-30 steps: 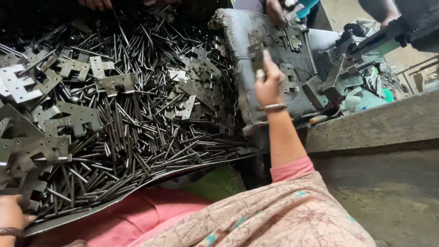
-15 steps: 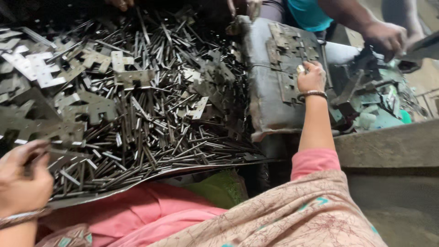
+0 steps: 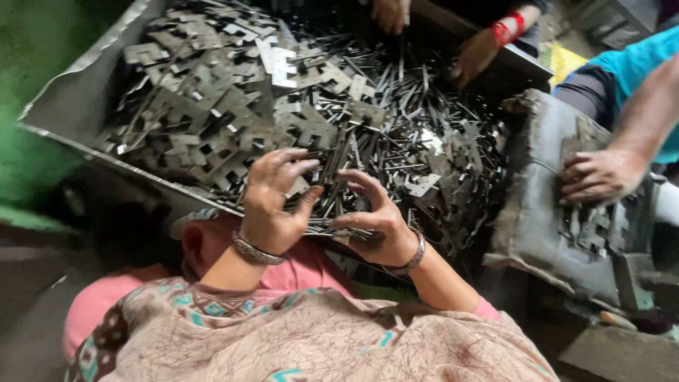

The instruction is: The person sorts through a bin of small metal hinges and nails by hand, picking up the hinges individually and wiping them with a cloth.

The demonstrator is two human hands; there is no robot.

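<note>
Partly hidden thin rods (image 3: 332,219), both hands (image 3: 272,201) cupped

A green wall (image 3: 39,85) is showing at far left; dim grey floor (image 3: 32,325) is lying below it.

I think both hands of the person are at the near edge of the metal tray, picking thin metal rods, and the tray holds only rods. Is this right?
Not quite. The head view shows the left hand and the right hand at the near edge of the metal tray, among thin metal rods, but the tray does not hold only rods: many flat notched metal plates lie in it too.
</note>
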